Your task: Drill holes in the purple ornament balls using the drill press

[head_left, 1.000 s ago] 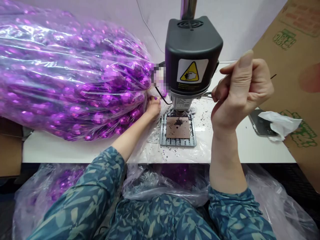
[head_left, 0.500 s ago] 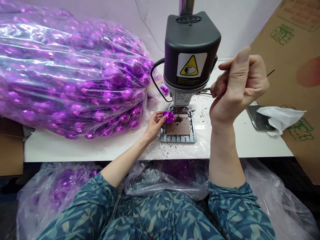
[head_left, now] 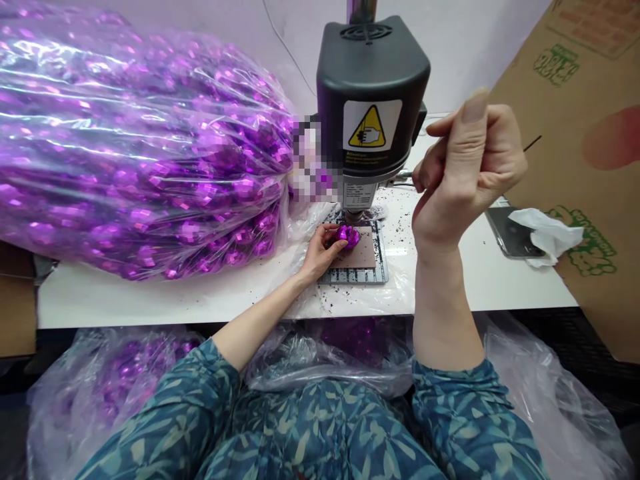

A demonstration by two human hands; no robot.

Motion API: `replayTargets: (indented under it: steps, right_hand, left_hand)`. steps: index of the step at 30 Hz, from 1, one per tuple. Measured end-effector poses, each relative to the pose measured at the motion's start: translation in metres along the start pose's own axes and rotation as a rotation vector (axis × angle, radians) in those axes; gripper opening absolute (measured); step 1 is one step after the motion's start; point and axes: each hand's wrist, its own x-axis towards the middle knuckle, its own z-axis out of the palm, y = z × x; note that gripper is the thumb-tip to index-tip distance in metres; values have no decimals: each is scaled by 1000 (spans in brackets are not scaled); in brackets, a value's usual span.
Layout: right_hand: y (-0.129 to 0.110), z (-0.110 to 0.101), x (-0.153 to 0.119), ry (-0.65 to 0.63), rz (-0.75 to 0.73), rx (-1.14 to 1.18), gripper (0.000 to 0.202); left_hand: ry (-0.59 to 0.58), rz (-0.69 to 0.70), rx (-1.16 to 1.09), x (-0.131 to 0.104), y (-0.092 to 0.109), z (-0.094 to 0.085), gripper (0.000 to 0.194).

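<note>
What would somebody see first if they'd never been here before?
Probably the huge clear bag of shiny purple balls on the left. Next, the black machine in the middle, with its yellow warning sign facing us. Just below, the left hand holds a purple ball.

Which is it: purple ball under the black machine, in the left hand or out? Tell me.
In: the left hand grips the purple ball, thumb against its near side.
</note>
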Motion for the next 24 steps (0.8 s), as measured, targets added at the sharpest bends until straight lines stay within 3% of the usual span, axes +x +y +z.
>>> replayTargets:
  steps: [8, 16, 24]
  right_hand:
    - [0, -1, 1, -48, 35, -50, 65]
    - [1, -6, -7, -42, -38, -82, 49]
    - [7, -17, -25, 4, -51, 74, 39]
  left_hand:
    - [16, 102, 289, -7, 4, 2, 52]
    - [-50, 124, 220, -4, 0, 2, 50]
    - [-44, 149, 244, -6, -2, 1, 54]
